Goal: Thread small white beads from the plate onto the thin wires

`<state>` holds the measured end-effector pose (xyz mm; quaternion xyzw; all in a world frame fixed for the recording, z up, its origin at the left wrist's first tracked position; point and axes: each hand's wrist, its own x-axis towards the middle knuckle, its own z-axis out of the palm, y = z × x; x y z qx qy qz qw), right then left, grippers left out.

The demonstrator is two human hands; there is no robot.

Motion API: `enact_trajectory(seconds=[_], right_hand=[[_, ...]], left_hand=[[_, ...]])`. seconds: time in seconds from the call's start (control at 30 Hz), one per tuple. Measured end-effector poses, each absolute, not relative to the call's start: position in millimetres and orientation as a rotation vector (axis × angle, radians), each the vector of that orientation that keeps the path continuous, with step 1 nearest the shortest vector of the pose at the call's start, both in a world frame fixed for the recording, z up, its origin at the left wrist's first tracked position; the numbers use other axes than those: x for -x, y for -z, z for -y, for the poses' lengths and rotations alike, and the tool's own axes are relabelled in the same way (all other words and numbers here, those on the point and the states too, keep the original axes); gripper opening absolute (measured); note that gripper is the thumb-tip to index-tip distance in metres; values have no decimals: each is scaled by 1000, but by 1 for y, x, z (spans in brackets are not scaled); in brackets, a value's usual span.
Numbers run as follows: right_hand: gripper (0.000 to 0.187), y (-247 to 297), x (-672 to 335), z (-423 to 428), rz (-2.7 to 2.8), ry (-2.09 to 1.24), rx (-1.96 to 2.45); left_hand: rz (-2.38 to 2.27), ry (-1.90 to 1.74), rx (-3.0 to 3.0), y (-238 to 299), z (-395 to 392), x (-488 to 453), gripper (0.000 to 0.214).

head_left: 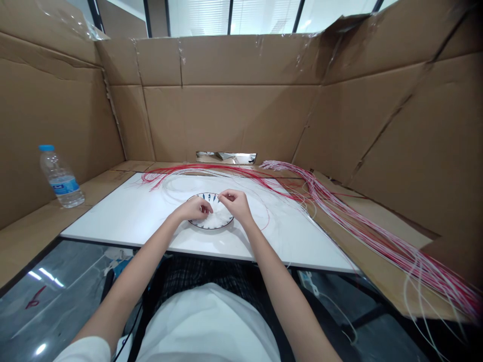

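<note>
A round white plate (211, 224) with a dark rim and blue marks along its inner edge lies on the white board in front of me. Pale contents (217, 217) show inside it, too small to name. My left hand (196, 208) reaches over the plate's left side, its fingers curled together and pointing down into it. Over the right side, my right hand (237, 203) is closed in a pinch, thumb against forefinger. What either set of fingertips holds, if anything, is too small to make out.
Red and white strands (226, 170) run along the back of the white board (124, 216). A thick bundle of pink and white strands (350, 221) extends down the right side. A water bottle (64, 183) stands at left. Cardboard walls (234, 110) enclose the table.
</note>
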<state>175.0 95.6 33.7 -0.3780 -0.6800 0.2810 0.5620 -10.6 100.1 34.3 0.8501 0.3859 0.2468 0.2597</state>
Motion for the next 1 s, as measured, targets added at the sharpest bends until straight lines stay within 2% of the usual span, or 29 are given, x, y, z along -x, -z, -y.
enact_trajectory(seconds=[0.2, 0.43, 0.67, 1.0], right_hand=[[17, -35, -175, -94, 1591, -684, 874], [18, -38, -173, -90, 1550, -728, 815], [20, -42, -172, -84, 1583, -734, 746], [18, -42, -172, -83, 1620, -685, 736]], left_hand=[[-975, -926, -1991, -36, -100, 9, 24], [-803, -1253, -1418, -43, -102, 17, 37], [-668, -1267, -1134, -43, -105, 17, 36], [-618, -1228, -1078, -47, -99, 16, 35]])
